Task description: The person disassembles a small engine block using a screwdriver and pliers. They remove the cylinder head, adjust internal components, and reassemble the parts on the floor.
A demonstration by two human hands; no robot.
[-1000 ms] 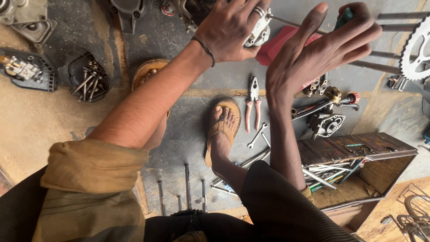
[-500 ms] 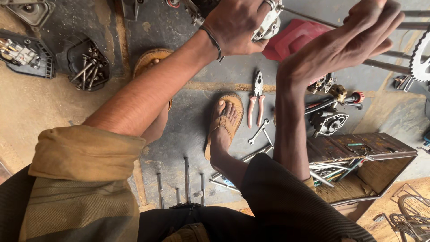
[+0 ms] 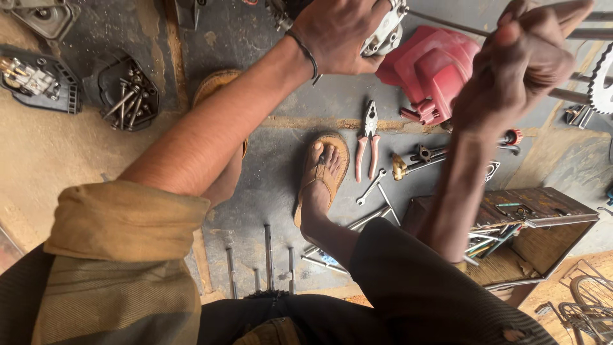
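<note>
1. The left hand (image 3: 341,32) has its fingers curled tight around a pale grey metal part (image 3: 383,35) at the top of the view. A thin dark band sits on that wrist.
2. The right hand (image 3: 523,67) is bunched up, with its fingers pressed together around the end of a thin metal rod (image 3: 447,24). The hand is blurry, so I cannot tell how firmly it grips.
3. The thin metal rod runs from the grey metal part across to the right hand. Both hands are held up above the floor.
4. Just under the rod, down on the floor, lies a red plastic cover (image 3: 431,73).
5. Near it lie pliers with red handles (image 3: 367,144), a small silver spanner (image 3: 371,186) and a brass-coloured fitting (image 3: 400,167).
6. The person's foot in a brown flip-flop sandal (image 3: 322,176) rests on the dark mat, just beside the pliers.
7. To the right stands an open wooden toolbox (image 3: 543,217) full of tools.
8. A toothed metal chain wheel (image 3: 600,80) shows at the right edge.
9. On the left, a black tray of screws and bolts (image 3: 128,96) sits on the sandy ground, well apart from the hands.
</note>
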